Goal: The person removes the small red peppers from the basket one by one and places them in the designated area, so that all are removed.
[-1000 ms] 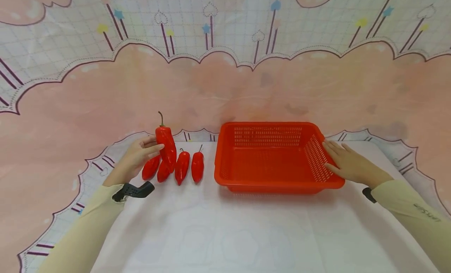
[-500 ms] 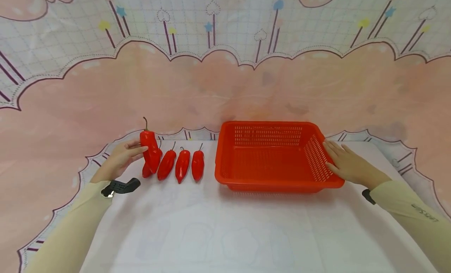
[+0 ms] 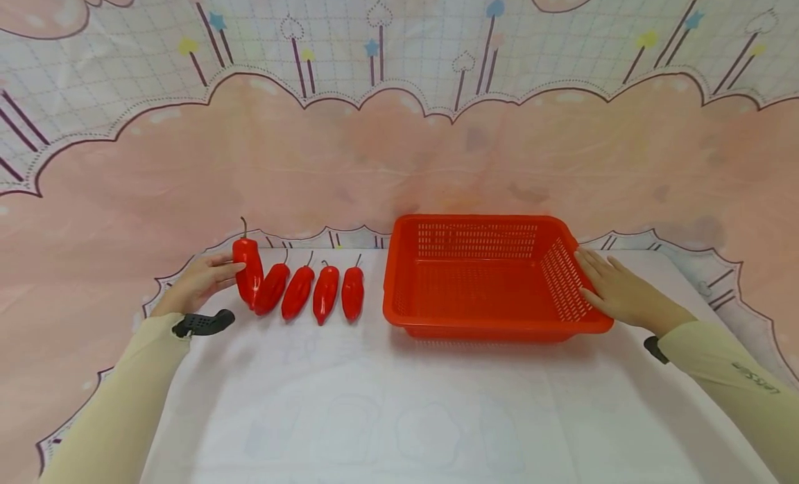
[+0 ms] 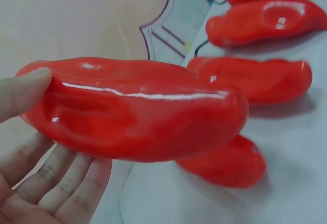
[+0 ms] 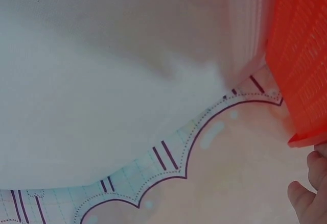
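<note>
In the head view, my left hand (image 3: 198, 279) holds a glossy red pepper (image 3: 248, 270) by its upper part, the thin green stem pointing up. The left wrist view shows the thumb on one side of this pepper (image 4: 143, 109) and the fingers at its other side. Just right of it, several more red peppers lie side by side in a row; the nearest pepper (image 3: 272, 290) is close beside the held one. On the right, my right hand (image 3: 627, 293) rests on the right rim of a red plastic basket (image 3: 499, 327), fingers extended.
A white cloth (image 3: 399, 408) covers the table in front of the peppers and basket. Behind them hangs a pink and white patterned backdrop (image 3: 349, 165). The basket's perforated side (image 5: 306, 55) shows at the edge of the right wrist view.
My left hand has moved left and slightly down with the held pepper, from above the row to its left end, uncovering the peppers behind it. My right hand stays on the basket.
</note>
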The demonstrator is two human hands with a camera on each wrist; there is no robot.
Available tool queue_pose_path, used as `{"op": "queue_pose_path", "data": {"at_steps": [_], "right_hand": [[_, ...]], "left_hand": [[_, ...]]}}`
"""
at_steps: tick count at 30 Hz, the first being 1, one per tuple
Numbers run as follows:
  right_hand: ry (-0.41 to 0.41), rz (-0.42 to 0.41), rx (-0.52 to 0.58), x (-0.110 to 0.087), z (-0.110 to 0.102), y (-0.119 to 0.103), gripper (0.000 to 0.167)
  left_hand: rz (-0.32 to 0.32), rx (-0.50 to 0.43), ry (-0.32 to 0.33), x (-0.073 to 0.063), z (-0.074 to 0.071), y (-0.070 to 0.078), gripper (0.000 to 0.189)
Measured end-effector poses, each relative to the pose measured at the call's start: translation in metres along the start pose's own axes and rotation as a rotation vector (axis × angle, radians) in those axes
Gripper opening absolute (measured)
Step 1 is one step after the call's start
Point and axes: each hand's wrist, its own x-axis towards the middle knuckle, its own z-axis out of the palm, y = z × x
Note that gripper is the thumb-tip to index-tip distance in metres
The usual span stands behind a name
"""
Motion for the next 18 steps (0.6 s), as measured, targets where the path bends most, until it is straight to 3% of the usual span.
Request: {"op": "queue_pose_path", "data": {"at_steps": [11, 18], "right_hand": [[0.0, 0.021, 0.007, -0.001, 0.001, 0.001, 0.078], [0.004, 0.021, 0.005, 0.0, 0.001, -0.002, 0.076]], "left_hand": [[-0.022, 0.133, -0.02, 0.012, -0.013, -0.012, 0.072], [-0.107, 0.145, -0.008, 0.018, -0.016, -0.025, 0.074]]}}
